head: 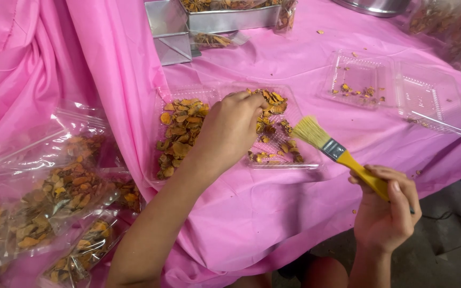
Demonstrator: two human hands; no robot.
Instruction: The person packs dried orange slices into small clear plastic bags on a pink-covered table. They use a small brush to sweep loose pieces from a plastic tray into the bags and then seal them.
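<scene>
Nearest us, our right hand [385,216] grips a yellow-handled brush [337,152] off the table's near edge. Our left hand [230,130] pinches orange dried slices [180,133] in the open clear tray [310,162]. An emptier tray [428,98] sits toward the far right corner.

Open clear tray [294,160] of dried orange-brown slices [180,136]; yellow brush [337,152].

Tray lies flat on pink cloth: left half heaped with slices, right half thinly scattered. Brush tilted, pale bristles toward the tray's right edge, blue ferrule, handle gripped low right.
</scene>
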